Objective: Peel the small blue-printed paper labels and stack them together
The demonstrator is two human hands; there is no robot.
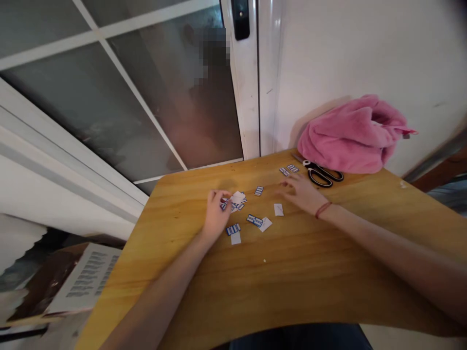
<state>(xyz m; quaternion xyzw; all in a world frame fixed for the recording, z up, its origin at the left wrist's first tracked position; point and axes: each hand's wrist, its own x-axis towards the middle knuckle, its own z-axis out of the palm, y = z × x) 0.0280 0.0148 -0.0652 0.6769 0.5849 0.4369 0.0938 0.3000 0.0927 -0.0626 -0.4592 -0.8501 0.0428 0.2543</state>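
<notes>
One open cardboard box (65, 284) with a printed flap, down beside the wooden table (175, 272), well to the left of the left hand (216, 216). Next, that hand itself, fingers curled toward the thumb by a blue-edged bit (223, 206); impossible to tell whether pinched or merely lying there. On its near side, a blue-striped slip (233, 227) meeting a blank slip (236, 238). Just right of its fingertips, a loose heap of slips (238, 198), white and blue-striped. Between both hands, striped pieces (254, 220) against a white slip (266, 224), and, farther out, a lone striped slip (259, 191). Near the right hand (303, 193), on its thumb side, a white rectangle (278, 209). Right fingers loosely spread, apparently around nothing. Just beyond them, small striped cards (292, 168); past the knuckles, black-handled scissors (313, 166) beside a pink fuzzy bundle (350, 136).
</notes>
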